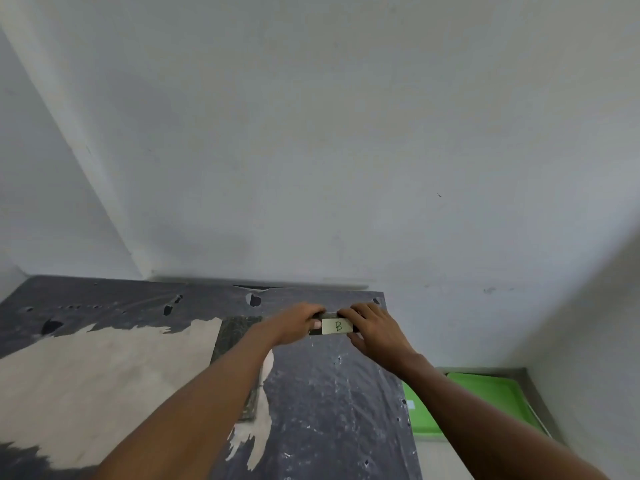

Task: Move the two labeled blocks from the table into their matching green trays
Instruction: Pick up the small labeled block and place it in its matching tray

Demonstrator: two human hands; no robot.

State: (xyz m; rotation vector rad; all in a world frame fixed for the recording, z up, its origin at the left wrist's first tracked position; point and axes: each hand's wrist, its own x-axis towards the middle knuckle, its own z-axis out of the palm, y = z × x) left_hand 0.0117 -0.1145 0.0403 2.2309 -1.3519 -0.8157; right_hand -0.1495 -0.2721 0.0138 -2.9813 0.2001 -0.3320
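Observation:
A dark block with a white label marked "B" [337, 326] sits near the far right corner of the worn table [332, 403]. My left hand [294, 323] grips its left end and my right hand [375, 329] grips its right end. Whether the block rests on the table or is lifted, I cannot tell. A second long dark block [232, 341] lies on the table to the left, partly under my left forearm; its label is hidden. Two green trays [485, 393] lie lower down to the right of the table, the left one [417, 415] partly covered by my right arm.
A white wall rises right behind the table's far edge and closes in on the right beyond the trays. The table's dark covering is torn, with pale bare wood [104, 375] showing on the left. The trays rest on a grey metal surface [530, 386].

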